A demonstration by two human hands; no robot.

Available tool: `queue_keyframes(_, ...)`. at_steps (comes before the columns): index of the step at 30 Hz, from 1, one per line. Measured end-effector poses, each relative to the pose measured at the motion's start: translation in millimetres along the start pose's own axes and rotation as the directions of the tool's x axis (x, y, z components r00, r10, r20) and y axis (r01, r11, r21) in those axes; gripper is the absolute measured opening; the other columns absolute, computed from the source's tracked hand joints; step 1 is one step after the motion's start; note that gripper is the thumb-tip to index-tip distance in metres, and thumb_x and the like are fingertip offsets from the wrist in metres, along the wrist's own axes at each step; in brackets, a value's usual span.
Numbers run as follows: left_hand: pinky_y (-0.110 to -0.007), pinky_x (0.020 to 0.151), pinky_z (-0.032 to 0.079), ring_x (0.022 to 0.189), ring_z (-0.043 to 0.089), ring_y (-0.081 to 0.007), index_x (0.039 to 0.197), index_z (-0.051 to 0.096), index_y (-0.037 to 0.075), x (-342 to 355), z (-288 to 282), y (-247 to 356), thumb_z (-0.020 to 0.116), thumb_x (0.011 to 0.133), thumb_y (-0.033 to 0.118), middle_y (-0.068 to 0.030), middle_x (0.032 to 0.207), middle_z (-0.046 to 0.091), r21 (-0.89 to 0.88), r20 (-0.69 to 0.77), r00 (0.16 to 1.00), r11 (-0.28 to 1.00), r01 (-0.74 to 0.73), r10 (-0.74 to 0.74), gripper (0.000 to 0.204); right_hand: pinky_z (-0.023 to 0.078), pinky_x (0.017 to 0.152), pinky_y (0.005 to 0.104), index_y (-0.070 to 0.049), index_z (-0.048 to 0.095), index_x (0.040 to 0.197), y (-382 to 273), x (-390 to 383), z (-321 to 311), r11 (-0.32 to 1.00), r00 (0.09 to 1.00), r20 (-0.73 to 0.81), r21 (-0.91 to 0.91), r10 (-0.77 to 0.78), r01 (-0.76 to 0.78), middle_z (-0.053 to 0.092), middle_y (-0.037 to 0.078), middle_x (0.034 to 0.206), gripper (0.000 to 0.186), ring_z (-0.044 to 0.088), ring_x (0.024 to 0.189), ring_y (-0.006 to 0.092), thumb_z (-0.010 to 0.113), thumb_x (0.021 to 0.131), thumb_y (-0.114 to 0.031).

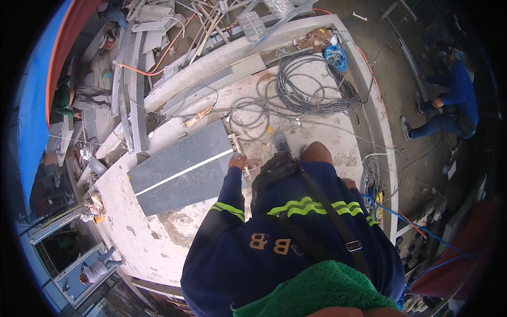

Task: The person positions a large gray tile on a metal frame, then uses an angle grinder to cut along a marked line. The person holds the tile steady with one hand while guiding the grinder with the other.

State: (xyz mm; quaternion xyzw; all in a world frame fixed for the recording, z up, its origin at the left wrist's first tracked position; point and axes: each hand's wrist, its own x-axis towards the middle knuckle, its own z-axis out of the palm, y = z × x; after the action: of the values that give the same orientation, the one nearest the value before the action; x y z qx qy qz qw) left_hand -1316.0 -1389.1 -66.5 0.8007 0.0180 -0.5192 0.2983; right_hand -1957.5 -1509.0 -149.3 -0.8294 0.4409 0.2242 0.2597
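A dark grey stone slab [182,168] with a thin white line across it lies flat on a rough concrete ledge [153,238]. My left hand [238,161], at the end of a dark blue sleeve with a yellow-green stripe, grips the slab's right edge. A small white comb-like piece [234,141] lies just beyond the hand. My right hand is hidden behind my body. One bent knee [317,152] and a grey shoe [280,141] show past my chest.
A big coil of black cable [311,87] and a blue coil [335,56] lie on the ledge ahead. Blue rope [393,208] trails right. A person in blue [454,100] crouches lower right. The ledge drops off at left, with people [95,269] below.
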Motion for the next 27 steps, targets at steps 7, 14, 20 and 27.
queue_keyframes(7, -0.034, 0.053, 0.049, 0.066, 0.068, -0.0175, 0.137, 0.061, 0.013, -57.5, -31.4, -101.9, 0.073, 0.103, 0.032, -0.0048, 0.090, 0.071, -0.359, -0.082, 0.981, 0.924, 0.134, -0.174, 0.041, 0.058, 0.092, 0.0516, -0.014, 0.075, 0.121, 40.2, 97.5, -20.0, 0.945, 0.980, 0.187, 0.328, -0.062, -0.003, 0.078, 0.013, 0.123, 0.047, 0.074, 0.113, 0.0360, 0.053, 0.100, -0.050)
queue_keyframes(14, -0.037, 0.060, 0.055, 0.076, 0.074, -0.0208, 0.139, 0.060, 0.013, -129.4, 37.5, -128.1, 0.074, 0.102, 0.032, -0.0082, 0.100, 0.075, -0.537, -0.214, 0.902, 0.816, 0.212, -0.375, 0.044, 0.024, 0.044, 0.0296, -0.022, 0.052, 0.086, -36.0, 369.4, -268.6, -0.288, 0.841, 0.536, 0.796, -0.073, -0.533, 0.041, -0.006, 0.069, 0.018, 0.043, 0.055, 0.0109, 0.054, 0.103, -0.016)
queue_keyframes(20, -0.036, 0.061, 0.055, 0.077, 0.074, -0.0205, 0.134, 0.064, 0.014, -162.9, 100.8, -133.7, 0.072, 0.103, 0.030, -0.0079, 0.101, 0.076, -0.602, -0.292, 0.880, 0.787, 0.135, -0.374, 0.036, 0.052, 0.057, 0.0331, -0.001, 0.074, 0.109, -195.1, 513.0, -392.0, 0.342, 0.974, 0.151, 0.936, -0.170, -0.086, 0.075, 0.011, 0.097, 0.019, 0.073, 0.079, 0.0189, 0.069, 0.097, -0.015)
queue_keyframes(27, -0.036, 0.061, 0.056, 0.075, 0.074, -0.0205, 0.131, 0.067, 0.013, -204.0, 163.1, -146.0, 0.073, 0.099, 0.034, -0.0084, 0.101, 0.077, -0.775, -0.296, 0.832, 0.627, 0.078, -0.470, 0.039, 0.056, 0.096, 0.0429, 0.001, 0.043, 0.156, -392.2, 465.3, -418.1, 0.732, 0.900, 0.119, 0.630, -0.420, 0.258, 0.068, 0.024, 0.132, 0.097, 0.068, 0.116, 0.0349, 0.078, 0.091, -0.062)
